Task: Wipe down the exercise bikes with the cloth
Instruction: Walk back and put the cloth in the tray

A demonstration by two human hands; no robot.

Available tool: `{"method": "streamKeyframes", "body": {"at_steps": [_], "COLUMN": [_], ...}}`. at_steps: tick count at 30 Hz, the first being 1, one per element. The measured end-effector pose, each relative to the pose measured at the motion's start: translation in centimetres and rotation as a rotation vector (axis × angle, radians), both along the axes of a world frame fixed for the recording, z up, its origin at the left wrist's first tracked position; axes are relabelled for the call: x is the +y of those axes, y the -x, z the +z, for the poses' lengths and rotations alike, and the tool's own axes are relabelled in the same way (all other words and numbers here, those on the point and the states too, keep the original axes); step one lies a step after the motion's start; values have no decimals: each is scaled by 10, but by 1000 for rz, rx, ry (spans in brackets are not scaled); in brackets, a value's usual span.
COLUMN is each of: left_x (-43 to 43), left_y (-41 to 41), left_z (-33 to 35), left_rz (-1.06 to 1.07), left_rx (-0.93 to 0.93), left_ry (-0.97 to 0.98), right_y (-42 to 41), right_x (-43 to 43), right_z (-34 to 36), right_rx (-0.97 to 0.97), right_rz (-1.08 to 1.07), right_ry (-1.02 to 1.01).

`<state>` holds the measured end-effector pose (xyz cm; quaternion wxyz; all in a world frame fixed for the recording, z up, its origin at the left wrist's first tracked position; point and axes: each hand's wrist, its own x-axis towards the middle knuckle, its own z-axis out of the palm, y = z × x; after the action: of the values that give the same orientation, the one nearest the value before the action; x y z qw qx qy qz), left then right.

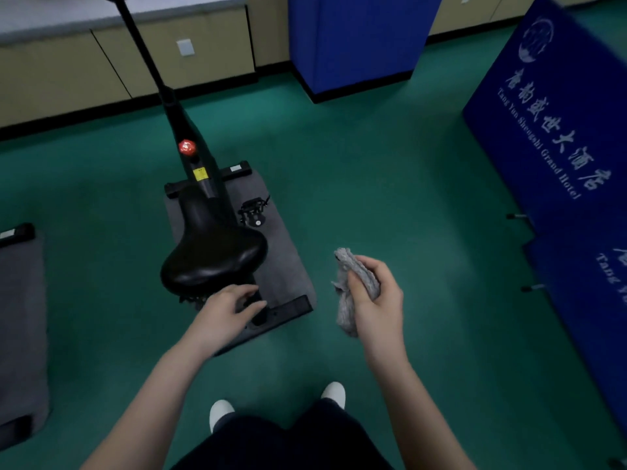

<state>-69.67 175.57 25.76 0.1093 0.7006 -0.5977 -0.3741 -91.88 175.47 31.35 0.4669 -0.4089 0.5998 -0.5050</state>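
A black exercise bike (203, 184) stands on a grey mat (281, 252) on the green floor, seen from behind its wide black saddle (213, 256). A red knob (187, 147) sits on the frame ahead of the saddle. My left hand (230, 308) hovers just behind and below the saddle's rear edge, fingers loosely spread and holding nothing. My right hand (376, 300) is to the right of the bike, over bare floor, gripping a crumpled grey cloth (351, 293) that sticks out above and hangs below the fist.
A second grey mat with a black bar (20, 300) lies at the left edge. Blue panels with white lettering (549, 130) lean along the right. A blue cabinet (359, 39) and beige cupboards (118, 62) line the far wall. My white shoes (220, 412) stand behind the bike.
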Motion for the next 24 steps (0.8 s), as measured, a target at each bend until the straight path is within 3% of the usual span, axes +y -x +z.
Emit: {"method": "streamKeyframes", "body": {"at_steps": [9,16,24], "left_x": [-53,-93,-185], "left_y": [136,174,200], "left_z": [28,31,10], "left_rz": [-235,-322,-315], "left_rx": [-63,-106,-79], "left_ry": [49,56,83], "right_y": [125,171,196], "right_x": [-20,-49,-151], "right_z": [7,-4,-4], "right_rx": [-12,-7,138], "right_rz": [-143,-272,-192], "right_ry": [56,29,40]}}
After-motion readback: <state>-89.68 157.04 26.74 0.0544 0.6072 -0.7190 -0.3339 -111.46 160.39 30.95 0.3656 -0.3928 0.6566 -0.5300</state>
